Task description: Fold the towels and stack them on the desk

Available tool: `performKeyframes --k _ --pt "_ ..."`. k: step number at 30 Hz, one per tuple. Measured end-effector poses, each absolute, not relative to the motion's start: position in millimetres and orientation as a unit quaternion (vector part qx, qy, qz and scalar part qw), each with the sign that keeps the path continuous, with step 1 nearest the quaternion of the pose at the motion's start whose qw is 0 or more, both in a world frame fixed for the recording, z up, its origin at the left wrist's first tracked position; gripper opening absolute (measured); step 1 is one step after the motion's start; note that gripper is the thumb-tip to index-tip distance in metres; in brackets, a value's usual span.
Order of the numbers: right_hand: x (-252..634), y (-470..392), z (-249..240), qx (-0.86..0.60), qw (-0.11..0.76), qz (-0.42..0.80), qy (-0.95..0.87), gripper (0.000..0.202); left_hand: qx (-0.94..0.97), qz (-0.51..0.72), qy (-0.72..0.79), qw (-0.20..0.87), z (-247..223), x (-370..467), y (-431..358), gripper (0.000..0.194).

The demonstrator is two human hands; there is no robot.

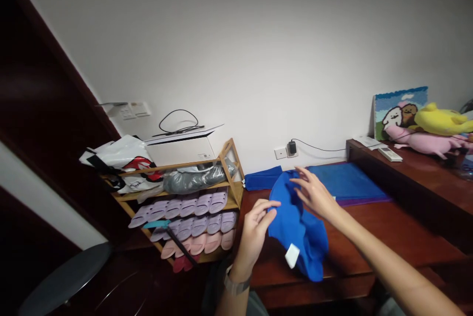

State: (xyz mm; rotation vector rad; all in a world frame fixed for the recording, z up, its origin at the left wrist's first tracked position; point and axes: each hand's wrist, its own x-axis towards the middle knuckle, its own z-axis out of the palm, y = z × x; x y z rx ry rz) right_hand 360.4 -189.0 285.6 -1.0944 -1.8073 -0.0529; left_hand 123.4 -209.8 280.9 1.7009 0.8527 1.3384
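A bright blue cloth (286, 215) with a white tag (292, 255) hangs in loose folds above the reddish-brown wooden table (364, 237). My left hand (258, 220) pinches its left edge between thumb and fingers. On the cloth's upper right, my right hand (310, 190) has its fingers spread, close to or touching the fabric; it grips nothing that I can see. Behind the hands, a folded blue cloth (263, 178) lies near the wall, and a flat blue cloth (343, 180) lies over a purple one (364, 202) to the right.
To the left is a wooden rack (234, 193) with lilac and pink slippers, a white box (181, 151) and bags. A raised shelf (417, 168) at right bears plush toys, a picture and a remote (389, 154). A black plug (292, 147) sits in the wall socket.
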Motion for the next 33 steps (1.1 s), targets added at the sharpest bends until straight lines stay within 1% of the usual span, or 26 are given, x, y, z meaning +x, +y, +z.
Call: performKeyframes --k 2,4,5,7,8,9,11,12,14,16,17,19,20,21,24,25,27,30,33 --pt "338.3 -216.6 266.1 -0.463 0.505 0.027 -0.728 0.025 0.614 0.581 0.341 0.41 282.7 130.1 -212.4 0.026" --pt "315.7 -245.8 238.8 -0.468 0.52 0.109 -0.706 0.027 0.587 0.599 0.329 0.434 279.5 137.4 -217.1 0.032" --pt "305.5 -258.0 223.7 -0.468 0.529 0.145 -0.693 0.032 0.59 0.594 0.318 0.446 276.7 140.7 -220.6 0.035" --pt "289.1 -273.9 196.5 -0.468 0.557 0.182 -0.662 0.049 0.628 0.564 0.302 0.443 270.7 145.8 -229.2 0.046" --pt "283.6 -277.6 186.4 -0.469 0.575 0.185 -0.645 0.053 0.662 0.542 0.302 0.42 267.9 147.3 -233.8 0.049" --pt "280.2 -279.1 179.8 -0.47 0.59 0.186 -0.629 0.049 0.702 0.519 0.306 0.38 265.7 148.0 -238.1 0.051" --pt "279.6 -278.6 177.0 -0.477 0.607 0.188 -0.607 0.033 0.78 0.468 0.319 0.266 263.1 146.2 -245.1 0.054" --pt "281.9 -278.0 180.1 -0.48 0.608 0.189 -0.604 0.028 0.809 0.447 0.323 0.201 262.9 143.9 -247.6 0.053" --pt "289.1 -278.7 192.1 -0.48 0.597 0.191 -0.614 0.028 0.839 0.423 0.333 0.077 265.4 136.9 -251.3 0.048" --pt "296.2 -283.3 207.2 -0.472 0.565 0.196 -0.648 0.032 0.846 0.408 0.342 -0.026 272.0 128.5 -255.1 0.047" --pt "298.6 -286.9 214.7 -0.464 0.541 0.203 -0.671 0.032 0.852 0.395 0.339 -0.064 276.6 124.6 -257.5 0.05" --pt "301.1 -295.7 228.5 -0.445 0.495 0.22 -0.713 0.031 0.878 0.349 0.311 -0.098 286.6 118.6 -263.2 0.058" --pt "301.2 -300.3 234.4 -0.435 0.476 0.232 -0.728 0.03 0.894 0.323 0.294 -0.095 291.1 116.6 -266.1 0.058" --pt "301.1 -304.7 239.5 -0.426 0.462 0.245 -0.738 0.029 0.907 0.3 0.284 -0.083 294.9 115.1 -268.8 0.054" --pt "301.5 -313.7 247.3 -0.416 0.437 0.297 -0.74 0.024 0.916 0.259 0.302 -0.043 301.0 110.5 -273.9 0.03" --pt "302.6 -314.9 246.5 -0.423 0.427 0.313 -0.735 0.023 0.914 0.258 0.31 -0.042 302.5 107.4 -274.2 0.026" --pt "307.0 -315.1 239.9 -0.442 0.387 0.354 -0.728 0.025 0.905 0.277 0.316 -0.059 308.2 97.0 -272.3 0.022" --pt "319.5 -314.4 224.9 -0.455 0.296 0.437 -0.717 0.027 0.877 0.34 0.33 -0.08 327.0 70.7 -263.1 0.022" --pt "339.6 -318.9 216.6 -0.458 0.247 0.484 -0.704 0.023 0.851 0.391 0.339 -0.094 349.7 40.3 -250.4 0.022"
